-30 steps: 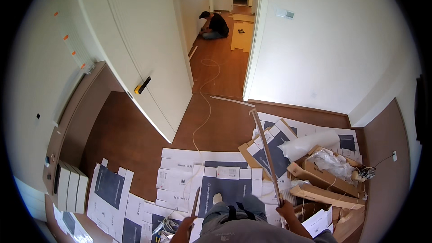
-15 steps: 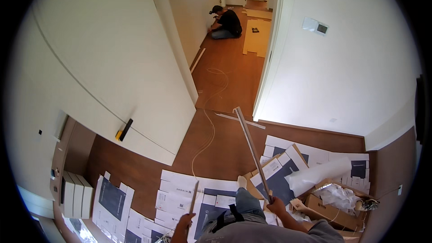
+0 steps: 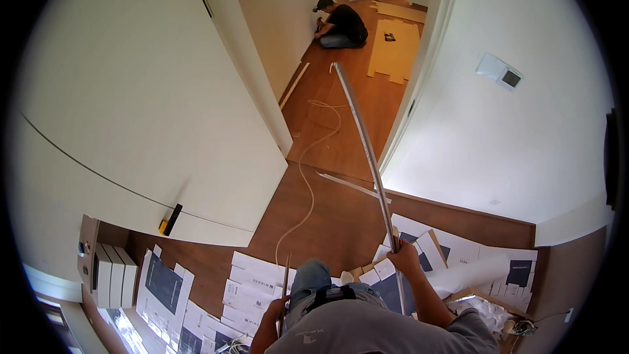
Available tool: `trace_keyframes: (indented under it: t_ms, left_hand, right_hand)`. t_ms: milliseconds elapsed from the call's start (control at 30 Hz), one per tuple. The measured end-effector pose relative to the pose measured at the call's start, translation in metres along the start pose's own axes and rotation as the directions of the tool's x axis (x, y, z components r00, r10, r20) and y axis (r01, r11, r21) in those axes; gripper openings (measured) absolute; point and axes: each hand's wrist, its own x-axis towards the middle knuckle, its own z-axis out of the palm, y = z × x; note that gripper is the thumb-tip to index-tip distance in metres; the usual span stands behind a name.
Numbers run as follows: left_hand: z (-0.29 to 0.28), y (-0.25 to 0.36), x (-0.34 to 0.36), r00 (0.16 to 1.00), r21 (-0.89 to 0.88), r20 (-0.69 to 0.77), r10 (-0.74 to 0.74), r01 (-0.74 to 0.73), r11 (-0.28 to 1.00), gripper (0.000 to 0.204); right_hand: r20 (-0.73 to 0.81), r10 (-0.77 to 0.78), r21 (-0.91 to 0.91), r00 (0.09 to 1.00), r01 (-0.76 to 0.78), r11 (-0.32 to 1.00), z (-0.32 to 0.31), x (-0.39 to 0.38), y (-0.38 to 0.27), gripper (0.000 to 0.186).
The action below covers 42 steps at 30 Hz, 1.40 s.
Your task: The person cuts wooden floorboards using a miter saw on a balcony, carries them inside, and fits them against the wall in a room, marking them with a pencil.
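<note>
My right hand is closed around a long metallic-grey strip that is raised and slants forward toward the doorway; its far end has a small hook-like bit. My left hand is closed on a second, thinner strip held upright at my left side, partly hidden by my body. Below the long strip, a pale strip lies near the threshold, and a thin cable winds across the wooden floor. Printed cardboard sheets lie around my legs.
A co-worker in dark clothes sits low by the hallway wall, beside yellow boards. An open white door stands left; a wall panel is right. Plastic wrap and boxes lie lower right; stacked white boxes stand lower left.
I have moved forward toward the doorway. My right hand and the long strip have risen, its far end now reaching up into the hallway view. The co-worker stays seated by the wall.
</note>
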Motion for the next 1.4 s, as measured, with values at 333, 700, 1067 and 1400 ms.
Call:
trace_keyframes:
  t_ms: [333, 700, 1067, 1400]
  left_hand:
    - [-0.022, 0.156, 0.143, 0.996, 0.095, 0.08, -0.046, 0.039, 0.995, 0.062]
    - [-0.052, 0.44, 0.188, 0.991, 0.144, 0.131, 0.0, -0.019, 0.989, 0.061]
    - [-0.015, 0.627, 0.226, 0.994, 0.176, 0.081, -0.074, 0.059, 0.983, 0.06]
    - [0.063, 0.935, 0.226, 1.0, 0.16, -0.006, -0.004, 0.005, 0.987, 0.06]
  right_hand:
    - [-0.221, -0.053, 0.238, 0.974, 0.107, 0.965, -0.08, 0.175, -0.139, 0.02]
    - [-0.463, -0.156, 0.325, 0.873, 0.33, 0.886, -0.184, 0.402, -0.314, 0.018]
    - [-0.541, -0.063, 0.47, 0.839, 0.364, 0.804, -0.284, 0.659, -0.367, 0.021]
    - [-0.55, 0.11, 0.576, 0.828, 0.281, 0.767, -0.394, 0.872, -0.361, 0.024]
